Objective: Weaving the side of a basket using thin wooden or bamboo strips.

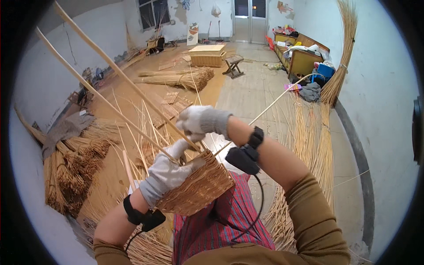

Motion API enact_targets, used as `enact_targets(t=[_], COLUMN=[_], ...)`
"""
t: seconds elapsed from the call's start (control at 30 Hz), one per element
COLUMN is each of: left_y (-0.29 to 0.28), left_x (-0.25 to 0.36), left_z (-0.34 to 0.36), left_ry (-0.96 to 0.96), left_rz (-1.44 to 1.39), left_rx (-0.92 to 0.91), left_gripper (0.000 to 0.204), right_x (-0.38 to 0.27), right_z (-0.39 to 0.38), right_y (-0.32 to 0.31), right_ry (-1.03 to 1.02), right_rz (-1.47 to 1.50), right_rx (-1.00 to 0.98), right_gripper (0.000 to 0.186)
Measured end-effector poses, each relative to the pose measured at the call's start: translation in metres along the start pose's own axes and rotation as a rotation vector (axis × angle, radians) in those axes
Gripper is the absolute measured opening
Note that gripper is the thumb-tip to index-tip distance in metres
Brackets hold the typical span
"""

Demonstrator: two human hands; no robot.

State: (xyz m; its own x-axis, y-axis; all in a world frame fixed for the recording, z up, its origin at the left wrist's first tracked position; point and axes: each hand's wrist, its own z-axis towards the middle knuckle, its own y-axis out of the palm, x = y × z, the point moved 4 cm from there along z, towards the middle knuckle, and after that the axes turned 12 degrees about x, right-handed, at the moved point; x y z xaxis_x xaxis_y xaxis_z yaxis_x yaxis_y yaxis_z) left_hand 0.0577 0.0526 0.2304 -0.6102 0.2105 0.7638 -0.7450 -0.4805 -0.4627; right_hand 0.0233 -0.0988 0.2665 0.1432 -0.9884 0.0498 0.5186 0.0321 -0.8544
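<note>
A partly woven wicker panel or basket (198,187) rests tilted against my lap, brown and tightly woven. My left hand (170,170), in a white glove with a grey cuff, is closed over its upper left edge. Just above that edge my right hand (193,120), also gloved, has its fingers curled in around a wicker rod (132,86). This thick pale rod and a second long rod (92,92) rise from the work to the upper left. Another rod (278,98) runs from behind the work to the upper right. The right fingertips are partly hidden.
Loose rods (309,145) lie along the floor at right, and bundles (73,163) are piled at left. Farther off are a tied bundle (181,78), a wicker box (207,55), a small stool (234,66) and a cluttered sofa (304,57). A tall bundle (342,57) leans on the right wall.
</note>
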Motion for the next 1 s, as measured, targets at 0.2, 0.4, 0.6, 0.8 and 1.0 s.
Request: enact_targets(t=[0.2,0.4,0.6,0.8,1.0], left_y=[-0.004,0.002,-0.002,0.005,0.004], left_x=[-0.014,-0.011,-0.024,-0.034,-0.037], left_z=[0.004,0.0,0.003,0.006,0.002], left_ry=[-0.153,-0.374,-0.336,0.025,-0.202], left_rz=[0.019,-0.126,0.007,0.106,-0.095], left_rx=[-0.096,-0.118,-0.131,-0.136,-0.231], left_gripper=[0.044,0.04,0.043,0.037,0.06], right_x=[-0.02,-0.037,-0.044,-0.088,-0.023], right_z=[-0.018,-0.012,-0.01,0.031,-0.026], right_y=[-0.032,-0.056,-0.076,-0.052,-0.038], right_ry=[0.49,0.143,0.2,0.442,0.323], right_rz=[0.423,0.036,-0.308,0.841,0.891], right_rx=[0.633,0.989,0.998,0.534,1.095], right_gripper=[0.039,0.062,0.073,0.042,0.026])
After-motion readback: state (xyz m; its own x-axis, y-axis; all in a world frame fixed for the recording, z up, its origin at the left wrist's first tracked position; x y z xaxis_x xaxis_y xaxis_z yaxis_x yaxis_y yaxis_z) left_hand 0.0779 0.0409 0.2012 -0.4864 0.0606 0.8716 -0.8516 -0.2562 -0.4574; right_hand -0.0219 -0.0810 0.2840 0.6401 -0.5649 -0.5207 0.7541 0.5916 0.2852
